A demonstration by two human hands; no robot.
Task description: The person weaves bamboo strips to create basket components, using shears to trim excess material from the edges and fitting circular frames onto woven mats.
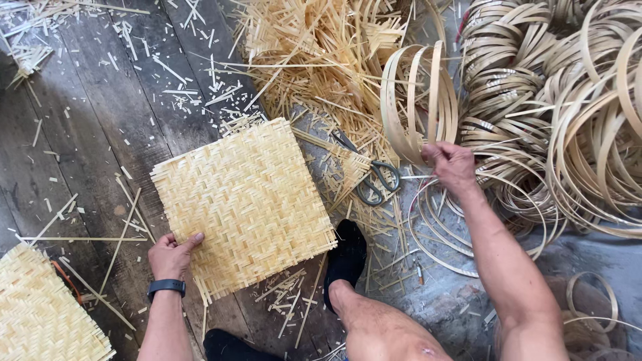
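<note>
Reaching to the hoop pile, the right hand (449, 166) pinches a bamboo hoop (418, 100) standing on edge, while the left hand (172, 256) lies flat on the woven mat's (244, 200) near corner.

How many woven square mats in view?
2. One woven mat lies centre floor, its lower-left corner under the left hand. A second mat sits at the bottom-left, cut off by the frame. Others could lie outside view.

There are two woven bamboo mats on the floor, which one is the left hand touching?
The left hand rests on the lower left edge of the square woven mat in the middle of the floor. The other mat lies apart at the bottom left corner, partly cut off by the picture edge.
</note>
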